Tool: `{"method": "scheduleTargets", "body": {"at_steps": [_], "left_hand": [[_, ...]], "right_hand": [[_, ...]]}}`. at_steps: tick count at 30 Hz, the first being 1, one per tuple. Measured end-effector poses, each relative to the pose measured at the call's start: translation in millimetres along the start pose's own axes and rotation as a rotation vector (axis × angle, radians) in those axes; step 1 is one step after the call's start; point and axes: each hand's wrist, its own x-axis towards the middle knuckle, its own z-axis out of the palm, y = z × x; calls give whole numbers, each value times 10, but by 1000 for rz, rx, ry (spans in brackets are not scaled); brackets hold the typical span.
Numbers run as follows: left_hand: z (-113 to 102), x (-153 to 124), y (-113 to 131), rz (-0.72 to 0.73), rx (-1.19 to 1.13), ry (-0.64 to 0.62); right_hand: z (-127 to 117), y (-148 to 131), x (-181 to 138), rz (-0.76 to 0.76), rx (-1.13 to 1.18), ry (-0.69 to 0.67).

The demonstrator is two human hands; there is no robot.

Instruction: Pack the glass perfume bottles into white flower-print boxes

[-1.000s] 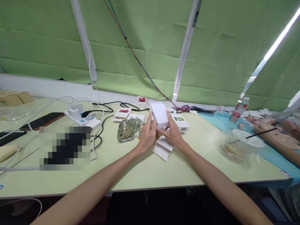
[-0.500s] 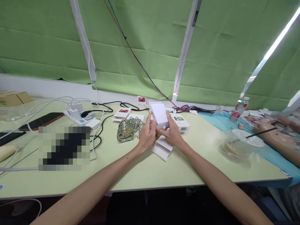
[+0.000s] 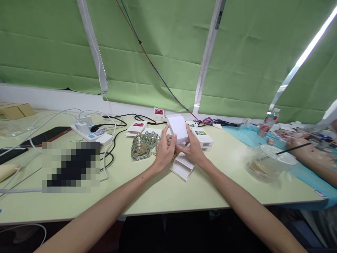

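Between my two hands is a small white box (image 3: 178, 127), raised over the table and tilted, its plain white side facing up. My left hand (image 3: 166, 149) grips its left side, fingers bent round it. On the other side my right hand (image 3: 193, 146) holds the right edge with the thumb underneath. Below them an opened white carton (image 3: 183, 166) lies on the table. Several glass bottles (image 3: 140, 149) with gold-coloured details stand left of my hands. Behind them lies a white box with a red picture (image 3: 137, 127); a white box with a green picture (image 3: 202, 135) sits to the right.
A power strip (image 3: 86, 133) with tangled cables and a dark phone (image 3: 48, 135) occupy the left. To the right stand a lidded plastic cup (image 3: 273, 160) with a black straw and a bottle (image 3: 270, 123). Another person's arm (image 3: 310, 160) rests over a blue sheet (image 3: 237, 135).
The white box has shifted very slightly within my hands. Otherwise the table and my arms look almost the same.
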Motion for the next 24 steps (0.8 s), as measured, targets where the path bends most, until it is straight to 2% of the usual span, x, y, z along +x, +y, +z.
{"method": "scheduleTargets", "body": {"at_steps": [24], "left_hand": [[1,13,16,12,-10,17]], "right_hand": [[-10,-13,-10,2,23,-20]]}}
